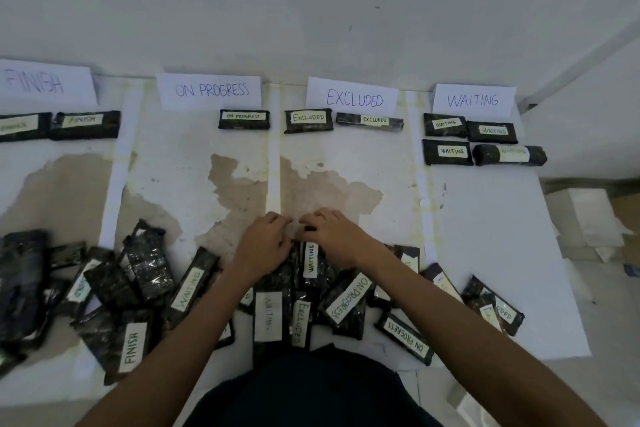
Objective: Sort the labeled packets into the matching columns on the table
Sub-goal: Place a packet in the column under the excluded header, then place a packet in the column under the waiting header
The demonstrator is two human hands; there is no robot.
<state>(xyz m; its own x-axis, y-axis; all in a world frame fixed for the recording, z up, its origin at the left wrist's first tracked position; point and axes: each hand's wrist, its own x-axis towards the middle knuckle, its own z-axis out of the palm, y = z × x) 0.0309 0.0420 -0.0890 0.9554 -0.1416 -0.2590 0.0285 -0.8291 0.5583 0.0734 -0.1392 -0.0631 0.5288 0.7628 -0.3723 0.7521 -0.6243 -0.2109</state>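
1. Dark clothing of the person fills the bottom edge, and both bare forearms reach forward from it over the table.
2. Nearer than the fingers, under and beside the forearms, lies a loose heap of packets. They are dark, and the labels I can read say FINISH, WAITING, EXCLUDED and ON PROGRESS.
3. The left hand rests on the far edge of this heap. Its fingers are curled, but I cannot tell whether they hold anything.
4. The right hand is just beside it, and the fingertips of both hands almost meet.
5. The right fingers curl over the far end of the WAITING packet. It lies lengthwise between the two hands, on top of the heap.
6. Well beyond the fingers, four paper signs stand along the far edge. From left to right they are the FINISH sign, ON PROGRESS sign, EXCLUDED sign and WAITING sign.
7. Sorted packets lie just before each sign: two FINISH packets, one ON PROGRESS packet, two EXCLUDED packets, and four sorted WAITING packets in two rows, far to the right of the fingers.
8. Directly beyond the fingertips, the table surface shows brown patches.
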